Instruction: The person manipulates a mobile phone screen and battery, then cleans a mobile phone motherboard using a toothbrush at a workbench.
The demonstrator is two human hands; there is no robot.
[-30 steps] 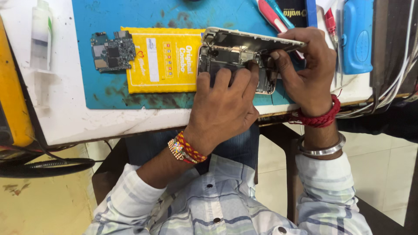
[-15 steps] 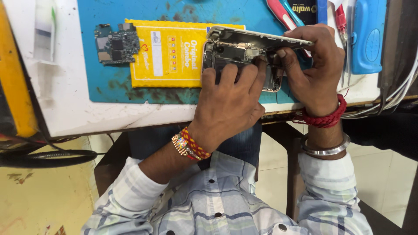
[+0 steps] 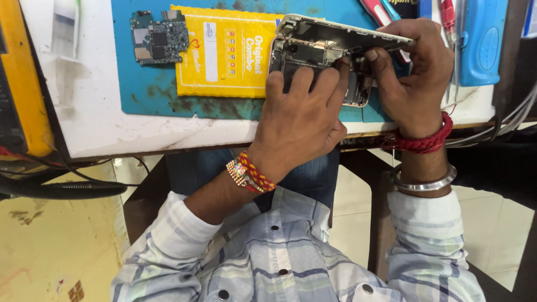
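Nearest, the left hand [image 3: 299, 120] and right hand [image 3: 417, 70] have fingers clamped on an opened metal-framed phone [image 3: 319, 50] tilted above the blue mat [image 3: 140, 92] on the white counter [image 3: 95, 120], beside a bumpy yellow packet [image 3: 224, 53] and green circuit board [image 3: 158, 37].

I am sitting in a phone repair shop. An open phone [image 3: 321, 53] is lying on my blue mat [image 3: 151, 95] with its insides showing. A green circuit board [image 3: 159, 37] is sitting near it. Small tools [image 3: 447, 17] and wires [image 3: 503, 123] are lying around my white bench [image 3: 89, 117].
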